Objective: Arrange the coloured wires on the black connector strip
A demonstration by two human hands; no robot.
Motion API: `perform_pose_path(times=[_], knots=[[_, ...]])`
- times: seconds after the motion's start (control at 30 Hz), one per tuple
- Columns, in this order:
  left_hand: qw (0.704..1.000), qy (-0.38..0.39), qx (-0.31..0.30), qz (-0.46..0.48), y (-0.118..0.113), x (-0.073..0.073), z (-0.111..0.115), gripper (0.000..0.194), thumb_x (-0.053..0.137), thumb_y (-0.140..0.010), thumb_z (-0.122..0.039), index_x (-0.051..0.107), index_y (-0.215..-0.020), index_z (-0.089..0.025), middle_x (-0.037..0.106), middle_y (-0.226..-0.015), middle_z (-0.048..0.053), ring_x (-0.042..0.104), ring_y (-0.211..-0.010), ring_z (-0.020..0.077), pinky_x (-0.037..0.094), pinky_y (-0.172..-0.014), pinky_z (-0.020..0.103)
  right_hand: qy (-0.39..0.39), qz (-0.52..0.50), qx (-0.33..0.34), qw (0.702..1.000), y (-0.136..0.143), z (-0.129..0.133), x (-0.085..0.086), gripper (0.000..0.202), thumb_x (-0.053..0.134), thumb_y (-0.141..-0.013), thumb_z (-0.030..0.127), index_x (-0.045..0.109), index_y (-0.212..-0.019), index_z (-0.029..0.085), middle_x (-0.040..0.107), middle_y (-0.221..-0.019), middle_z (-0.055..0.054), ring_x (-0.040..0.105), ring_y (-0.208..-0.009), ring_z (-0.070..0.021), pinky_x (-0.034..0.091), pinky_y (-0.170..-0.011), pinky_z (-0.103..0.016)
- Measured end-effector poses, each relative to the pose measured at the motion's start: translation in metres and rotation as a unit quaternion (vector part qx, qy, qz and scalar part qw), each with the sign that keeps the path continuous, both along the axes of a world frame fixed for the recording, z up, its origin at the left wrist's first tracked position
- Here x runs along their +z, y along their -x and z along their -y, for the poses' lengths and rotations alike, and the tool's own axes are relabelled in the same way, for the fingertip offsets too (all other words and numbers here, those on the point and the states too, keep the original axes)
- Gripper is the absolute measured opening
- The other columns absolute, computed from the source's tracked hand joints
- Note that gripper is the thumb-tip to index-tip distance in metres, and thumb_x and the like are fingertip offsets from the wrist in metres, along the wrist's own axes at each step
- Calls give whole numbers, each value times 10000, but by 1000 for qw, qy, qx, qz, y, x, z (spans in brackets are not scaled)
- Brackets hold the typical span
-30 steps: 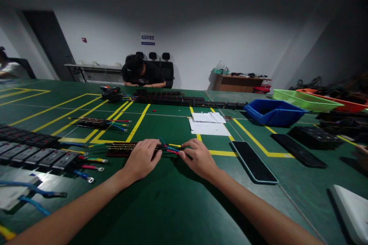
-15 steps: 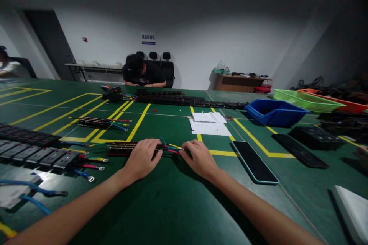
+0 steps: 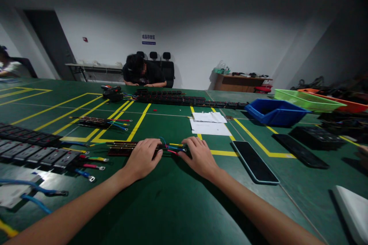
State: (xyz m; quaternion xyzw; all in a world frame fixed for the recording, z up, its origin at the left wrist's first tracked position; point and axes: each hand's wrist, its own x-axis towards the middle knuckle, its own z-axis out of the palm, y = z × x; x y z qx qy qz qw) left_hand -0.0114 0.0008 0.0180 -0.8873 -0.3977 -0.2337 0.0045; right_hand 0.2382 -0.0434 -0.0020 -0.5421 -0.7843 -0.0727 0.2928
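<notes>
My left hand (image 3: pixel 144 157) is closed over the right part of a dark strip assembly (image 3: pixel 122 147) with copper-coloured rails, which lies on the green table. Yellow, blue and red wires (image 3: pixel 173 148) come out of its right end. At the wire tips is my right hand (image 3: pixel 199 155), thumb and fingers parted around the ends; whether it touches them is hard to tell. A thin blue wire arches up just right of my left hand.
Socket strips (image 3: pixel 43 157) with lugged wires lie at the left, a similar assembly (image 3: pixel 94 121) beyond. White papers (image 3: pixel 211 128), a phone (image 3: pixel 254 160) and a blue bin (image 3: pixel 274 113) are right. A person (image 3: pixel 143 72) sits across the table.
The fingers of my right hand have opened from the wire tips, which now show more and lie a little apart. My left hand has stayed in place.
</notes>
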Motion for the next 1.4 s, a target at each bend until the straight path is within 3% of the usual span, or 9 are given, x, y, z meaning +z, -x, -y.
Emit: perform_pose_path(times=[0.33,0.63,0.77,1.03,1.23,1.4], knots=[[1000,0,-3,2,0,1,0,301,470,-991,-344,606,-1202,-177,671,-1195,102,608,-1119,261,469,-984,452,-50,-49,10,998,-2,3,1,107,512,-983,289,572,-995,201,644,-969,-83,562,-918,-240,431,-802,-378],[1000,-8,-3,1,0,-1,0,291,478,-986,-325,592,-1205,-172,670,-1202,108,606,-1115,263,463,-986,452,11,-28,34,999,1,2,2,98,503,-983,261,580,-1011,208,657,-902,-61,577,-865,-218,446,-788,-349],[1000,-9,-7,7,0,-2,-1,296,471,-988,-335,598,-1203,-176,672,-1201,106,608,-1114,262,467,-981,454,-16,-52,17,998,-1,2,3,160,460,-1006,249,599,-943,202,664,-881,-69,575,-847,-213,452,-777,-348],[1000,-11,-7,13,1,-4,-1,316,465,-993,-355,603,-1212,-174,670,-1207,105,605,-1127,261,468,-989,456,-47,-49,67,995,-2,1,3,322,517,-1016,299,690,-757,218,707,-958,-75,591,-919,-215,482,-819,-378],[1000,-10,-9,15,1,-3,-1,308,474,-989,-350,607,-1204,-175,673,-1203,108,609,-1118,261,473,-985,456,-27,-37,29,999,-2,1,0,126,639,-950,335,645,-925,212,651,-1022,-79,578,-953,-237,487,-821,-392],[1000,-9,-7,14,1,-3,-1,301,484,-984,-345,608,-1201,-176,672,-1211,104,608,-1133,261,471,-998,458,-11,-8,18,1000,0,1,1,185,648,-939,343,595,-1058,212,634,-1052,-89,578,-974,-254,488,-819,-395]])
